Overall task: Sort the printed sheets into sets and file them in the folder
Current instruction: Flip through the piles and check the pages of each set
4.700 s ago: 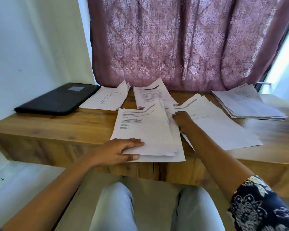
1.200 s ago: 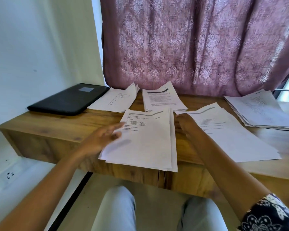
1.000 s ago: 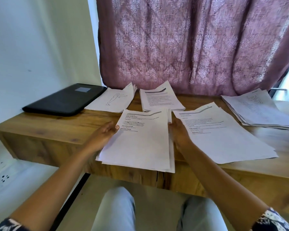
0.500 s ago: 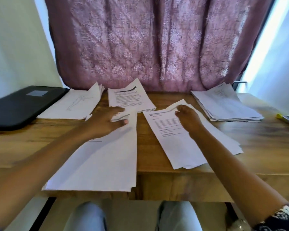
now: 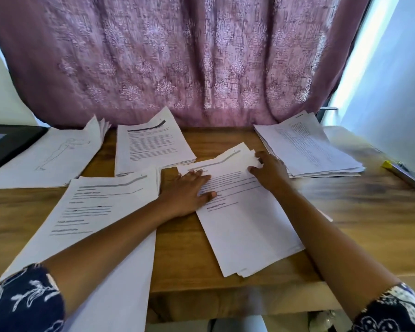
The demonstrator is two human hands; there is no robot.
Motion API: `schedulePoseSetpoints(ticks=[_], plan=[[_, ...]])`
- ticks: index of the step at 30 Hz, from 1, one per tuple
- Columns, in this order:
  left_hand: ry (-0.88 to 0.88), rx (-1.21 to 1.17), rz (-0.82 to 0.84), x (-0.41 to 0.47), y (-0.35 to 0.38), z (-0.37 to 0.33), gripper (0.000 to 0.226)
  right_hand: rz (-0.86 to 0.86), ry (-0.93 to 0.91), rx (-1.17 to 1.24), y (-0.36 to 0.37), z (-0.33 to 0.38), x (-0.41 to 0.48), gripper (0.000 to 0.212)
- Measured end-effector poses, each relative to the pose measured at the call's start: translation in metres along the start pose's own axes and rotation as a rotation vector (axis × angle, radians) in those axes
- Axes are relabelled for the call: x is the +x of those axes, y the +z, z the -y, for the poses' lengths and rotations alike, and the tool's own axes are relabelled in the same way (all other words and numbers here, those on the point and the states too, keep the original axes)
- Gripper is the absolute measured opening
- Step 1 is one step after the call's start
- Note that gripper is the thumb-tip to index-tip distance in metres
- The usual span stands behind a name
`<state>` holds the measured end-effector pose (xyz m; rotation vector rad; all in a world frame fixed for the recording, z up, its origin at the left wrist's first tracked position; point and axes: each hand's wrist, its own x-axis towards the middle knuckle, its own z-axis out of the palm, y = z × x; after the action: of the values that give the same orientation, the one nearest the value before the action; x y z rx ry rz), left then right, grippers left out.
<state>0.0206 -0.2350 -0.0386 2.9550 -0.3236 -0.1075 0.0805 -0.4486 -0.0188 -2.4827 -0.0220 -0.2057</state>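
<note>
Several sets of printed sheets lie on the wooden desk (image 5: 345, 207). My left hand (image 5: 189, 190) presses flat on the left edge of the middle-right stack (image 5: 244, 224). At that stack's top right corner my right hand (image 5: 270, 172) has its fingertips on the fanned sheet corners. A larger stack (image 5: 101, 212) lies to the left under my left forearm and hangs over the front edge. Behind are a stack with a figure drawing (image 5: 55, 156), a text stack (image 5: 151, 149) and a thick stack (image 5: 307, 149) at the right. The black folder (image 5: 7, 144) shows at the far left edge.
A mauve patterned curtain (image 5: 177, 63) hangs right behind the desk. A pen with a yellow cap (image 5: 403, 174) lies near the desk's right end. A bright window strip and white wall stand at the right.
My left hand left the left stack and crossed onto the middle-right stack. My right hand slid up to that stack's top right corner. The view swung to the right.
</note>
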Motion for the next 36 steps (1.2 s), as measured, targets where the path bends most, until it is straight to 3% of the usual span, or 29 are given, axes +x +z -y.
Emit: schedulePoseSetpoints(ticks=[4, 11, 14, 18, 22, 25, 30, 34, 36], plan=[[0.003, -0.015, -0.010, 0.002, 0.009, 0.004, 0.067, -0.079, 0.019, 0.189, -0.001, -0.003, 0.004, 0.039], [0.015, -0.083, -0.018, 0.005, 0.011, 0.007, 0.072, -0.032, 0.144, 0.407, 0.002, -0.018, 0.020, 0.022], [0.006, -0.081, -0.020, 0.007, 0.012, 0.007, 0.074, -0.027, 0.110, 0.351, 0.002, -0.016, 0.021, 0.020], [0.023, -0.125, -0.054, 0.006, 0.012, 0.005, 0.066, -0.109, -0.040, 0.077, -0.002, -0.002, 0.009, 0.026], [0.177, -0.361, -0.212, -0.021, -0.014, 0.002, 0.054, -0.248, -0.170, -0.073, -0.012, 0.008, -0.004, 0.020], [0.330, -0.455, -0.109, -0.069, -0.043, 0.003, 0.043, -0.286, -0.217, -0.136, -0.020, 0.016, -0.014, 0.022], [0.308, -0.278, -0.087, -0.163, -0.043, 0.048, 0.048, -0.316, -0.299, -0.199, -0.031, 0.038, -0.036, 0.025], [0.274, -0.097, -0.047, -0.235, -0.027, 0.082, 0.078, -0.295, -0.322, -0.234, -0.037, 0.046, -0.053, 0.027], [0.301, 0.044, -0.106, -0.266, -0.016, 0.095, 0.087, -0.255, -0.318, -0.238, -0.039, 0.048, -0.062, 0.028]])
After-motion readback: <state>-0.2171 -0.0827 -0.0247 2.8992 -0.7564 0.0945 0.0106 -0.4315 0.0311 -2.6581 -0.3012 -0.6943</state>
